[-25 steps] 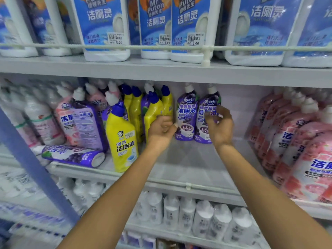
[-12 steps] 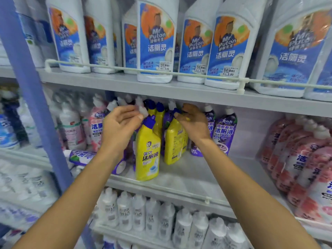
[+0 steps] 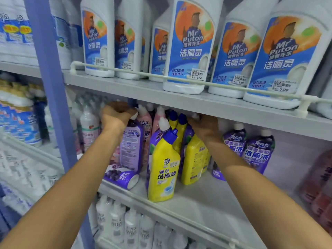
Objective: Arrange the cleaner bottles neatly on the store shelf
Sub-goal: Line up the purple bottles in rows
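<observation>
On the middle shelf (image 3: 206, 198), my left hand (image 3: 115, 115) is closed over the white cap of an upright purple bottle (image 3: 131, 148) turned back-label out. My right hand (image 3: 204, 128) grips the top of a yellow bottle (image 3: 195, 159) set behind the front one; its cap is hidden by the hand. A yellow bottle with a blue cap (image 3: 164, 168) stands alone at the shelf's front. A purple bottle (image 3: 121, 176) lies on its side at the front left. Two purple bottles (image 3: 256, 151) stand upright to the right.
Pink bottles (image 3: 319, 186) fill the shelf's right end, pale ones (image 3: 89, 126) its left. Large white Mr Puton bottles (image 3: 188, 47) stand behind a rail on the shelf above. White bottles (image 3: 125, 225) line the shelf below. A blue upright post (image 3: 52, 90) bounds the left side.
My view has moved closer and lower-left. Both hands have reached deeper under the upper shelf; the left has closed on the purple bottle's cap and the right stays on the yellow bottle's top.
</observation>
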Demonstrator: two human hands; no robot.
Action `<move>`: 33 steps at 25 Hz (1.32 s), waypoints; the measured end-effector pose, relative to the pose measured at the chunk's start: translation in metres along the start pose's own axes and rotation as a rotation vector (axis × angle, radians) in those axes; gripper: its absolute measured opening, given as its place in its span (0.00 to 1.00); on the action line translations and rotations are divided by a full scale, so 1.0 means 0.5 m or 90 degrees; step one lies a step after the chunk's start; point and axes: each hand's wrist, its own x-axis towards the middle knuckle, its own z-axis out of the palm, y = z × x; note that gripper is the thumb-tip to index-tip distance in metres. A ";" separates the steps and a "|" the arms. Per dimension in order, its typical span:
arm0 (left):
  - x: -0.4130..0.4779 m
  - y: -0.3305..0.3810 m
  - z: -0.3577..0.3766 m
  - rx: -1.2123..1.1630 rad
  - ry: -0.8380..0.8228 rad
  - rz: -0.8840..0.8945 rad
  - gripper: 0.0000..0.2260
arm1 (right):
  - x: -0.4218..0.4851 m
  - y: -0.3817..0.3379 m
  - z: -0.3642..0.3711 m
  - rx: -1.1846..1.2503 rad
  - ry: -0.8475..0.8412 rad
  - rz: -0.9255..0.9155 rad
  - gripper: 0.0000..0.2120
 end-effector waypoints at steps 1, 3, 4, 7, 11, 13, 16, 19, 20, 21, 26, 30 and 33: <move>0.011 -0.010 -0.001 0.028 -0.021 0.005 0.09 | 0.000 -0.007 0.004 -0.003 0.018 -0.007 0.34; 0.023 -0.018 0.001 0.077 -0.037 0.014 0.09 | 0.000 -0.007 0.009 -0.016 0.051 -0.029 0.34; 0.026 -0.018 0.004 0.098 -0.039 0.021 0.09 | 0.000 -0.004 0.009 -0.019 0.063 -0.042 0.35; 0.022 -0.013 0.012 0.116 -0.032 0.039 0.08 | 0.003 -0.006 0.002 -0.039 0.049 -0.058 0.26; 0.024 -0.040 -0.010 0.142 -0.042 0.063 0.11 | -0.004 -0.015 -0.017 -0.005 -0.003 -0.081 0.11; 0.025 -0.045 -0.019 0.161 -0.057 0.068 0.12 | -0.006 -0.008 -0.014 0.015 0.000 -0.114 0.11; 0.027 -0.058 -0.019 0.262 -0.076 0.120 0.08 | -0.002 0.000 -0.018 0.005 -0.006 -0.115 0.12; 0.027 -0.063 -0.012 0.318 -0.073 0.145 0.09 | 0.008 0.018 -0.027 -0.007 -0.021 -0.113 0.12; 0.019 -0.054 -0.008 0.333 -0.068 0.150 0.08 | 0.008 0.024 -0.026 -0.007 -0.014 -0.121 0.13; 0.013 -0.049 -0.006 0.350 -0.061 0.156 0.07 | 0.007 0.029 -0.025 -0.021 -0.008 -0.134 0.13; -0.001 -0.057 -0.024 0.275 -0.067 0.163 0.08 | -0.006 0.035 -0.012 -0.082 0.034 -0.120 0.17; -0.004 -0.032 -0.055 0.244 -0.026 0.151 0.14 | -0.008 0.032 -0.021 -0.068 -0.017 -0.150 0.19; -0.013 0.004 -0.063 0.233 -0.039 0.171 0.16 | -0.018 0.034 -0.031 -0.061 -0.054 -0.187 0.23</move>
